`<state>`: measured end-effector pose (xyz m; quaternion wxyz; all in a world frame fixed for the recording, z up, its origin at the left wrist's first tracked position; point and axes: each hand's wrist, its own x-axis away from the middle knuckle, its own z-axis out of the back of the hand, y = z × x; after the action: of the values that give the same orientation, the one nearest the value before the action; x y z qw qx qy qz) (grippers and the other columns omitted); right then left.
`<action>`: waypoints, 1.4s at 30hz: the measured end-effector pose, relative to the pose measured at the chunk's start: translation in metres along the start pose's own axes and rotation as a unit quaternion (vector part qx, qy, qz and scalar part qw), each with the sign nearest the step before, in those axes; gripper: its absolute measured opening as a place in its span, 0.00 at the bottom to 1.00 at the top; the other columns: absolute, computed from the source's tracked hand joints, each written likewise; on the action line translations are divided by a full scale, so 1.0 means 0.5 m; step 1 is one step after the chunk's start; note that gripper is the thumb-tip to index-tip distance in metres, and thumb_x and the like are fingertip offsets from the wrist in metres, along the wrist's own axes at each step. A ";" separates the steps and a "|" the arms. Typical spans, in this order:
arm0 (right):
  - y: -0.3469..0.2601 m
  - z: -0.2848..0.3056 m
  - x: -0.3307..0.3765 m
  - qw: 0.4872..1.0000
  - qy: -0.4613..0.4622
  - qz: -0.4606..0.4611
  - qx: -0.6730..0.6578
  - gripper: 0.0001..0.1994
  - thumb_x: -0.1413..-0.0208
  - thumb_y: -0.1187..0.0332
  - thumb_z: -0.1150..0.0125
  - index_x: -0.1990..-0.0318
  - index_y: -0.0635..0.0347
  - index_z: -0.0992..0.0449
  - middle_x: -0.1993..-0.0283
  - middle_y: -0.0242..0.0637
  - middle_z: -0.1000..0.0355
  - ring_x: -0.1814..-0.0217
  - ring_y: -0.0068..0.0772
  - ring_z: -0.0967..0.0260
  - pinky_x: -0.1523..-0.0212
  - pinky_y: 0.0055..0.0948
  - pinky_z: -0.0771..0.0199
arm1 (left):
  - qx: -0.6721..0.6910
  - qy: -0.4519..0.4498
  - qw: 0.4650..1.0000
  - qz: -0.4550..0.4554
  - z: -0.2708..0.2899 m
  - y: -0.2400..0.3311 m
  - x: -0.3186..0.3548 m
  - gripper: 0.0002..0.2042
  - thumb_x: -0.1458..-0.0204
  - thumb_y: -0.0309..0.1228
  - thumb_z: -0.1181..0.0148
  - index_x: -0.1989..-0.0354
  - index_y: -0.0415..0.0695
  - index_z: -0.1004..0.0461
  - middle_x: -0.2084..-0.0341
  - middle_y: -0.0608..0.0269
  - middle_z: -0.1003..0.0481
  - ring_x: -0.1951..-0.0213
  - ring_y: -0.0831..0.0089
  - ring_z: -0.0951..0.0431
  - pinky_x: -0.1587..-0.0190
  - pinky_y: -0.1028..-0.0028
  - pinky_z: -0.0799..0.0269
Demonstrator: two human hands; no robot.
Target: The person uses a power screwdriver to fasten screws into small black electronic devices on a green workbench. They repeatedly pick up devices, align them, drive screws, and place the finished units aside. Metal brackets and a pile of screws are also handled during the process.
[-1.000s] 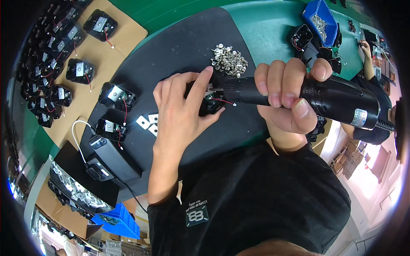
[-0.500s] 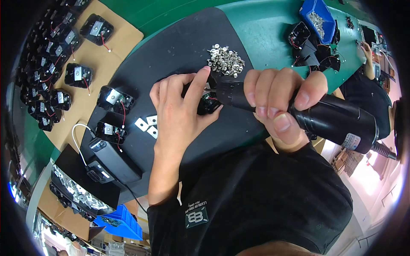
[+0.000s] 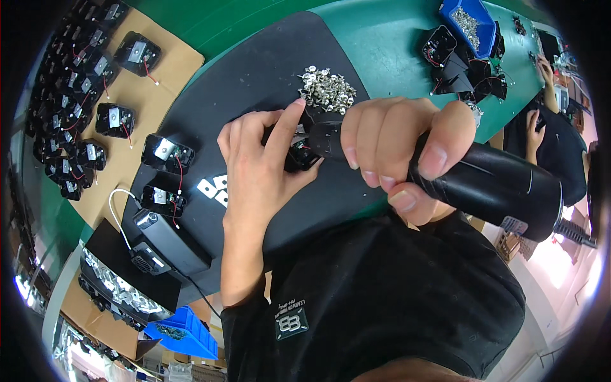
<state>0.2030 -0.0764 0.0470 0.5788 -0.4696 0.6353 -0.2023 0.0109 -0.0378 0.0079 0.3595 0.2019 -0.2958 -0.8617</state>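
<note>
A small black plastic housing (image 3: 301, 156) with a circuit board and a red wire sits on the black mat. My left hand (image 3: 258, 162) is closed round it, covering much of it. A black electric screwdriver (image 3: 509, 184) lies almost level in my right hand (image 3: 401, 140), fingers wrapped round its barrel. Its front end reaches into the housing beside my left fingers; the contact at the tip is hidden. Just beyond the housing is a heap of silvery screws (image 3: 328, 90). White square plates (image 3: 213, 189), each with a dark hole, lie left of my left hand.
Several similar black housings (image 3: 167, 153) with metal plates and red wires stand at left, many on cardboard (image 3: 172, 57). A black power unit (image 3: 168, 239) with cables sits nearer. At far right are a blue bin (image 3: 468, 28) of small metal parts and a co-worker's hand (image 3: 534, 134).
The screwdriver and my right hand have shifted slightly left, and the tool's rear end has dipped a little. The whole view has moved slightly. My left hand keeps its hold on the housing.
</note>
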 end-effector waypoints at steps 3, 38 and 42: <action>-0.001 -0.003 -0.003 1.000 0.013 -0.017 -0.006 0.18 0.50 0.78 0.40 0.56 0.47 0.39 0.71 0.28 0.33 0.73 0.25 0.34 0.68 0.28 0.32 | 0.004 -0.007 1.000 0.000 0.000 -0.005 -0.003 0.36 0.75 0.31 0.25 0.47 0.51 0.25 0.62 0.67 0.28 0.56 0.65 0.30 0.49 0.62 0.41; 0.029 0.100 0.001 0.936 0.318 0.053 0.141 0.23 0.47 0.74 0.50 0.41 0.54 0.39 0.71 0.33 0.37 0.70 0.31 0.39 0.60 0.41 0.34 | -0.101 0.052 0.986 0.123 0.104 -0.005 0.094 0.22 0.59 0.24 0.30 0.52 0.42 0.26 0.54 0.51 0.27 0.52 0.54 0.26 0.50 0.61 0.30; -0.025 0.101 0.007 0.952 0.299 0.072 0.012 0.21 0.45 0.69 0.50 0.42 0.47 0.36 0.68 0.27 0.36 0.67 0.24 0.41 0.55 0.37 0.40 | -0.135 0.007 0.979 0.153 0.075 0.020 0.093 0.16 0.60 0.25 0.30 0.59 0.41 0.23 0.62 0.55 0.27 0.60 0.56 0.26 0.57 0.62 0.30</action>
<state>0.2546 -0.0706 0.0425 0.3811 -0.3338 0.8086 -0.2993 -0.0357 -0.0642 0.0359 0.5128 0.1099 -0.2021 -0.8271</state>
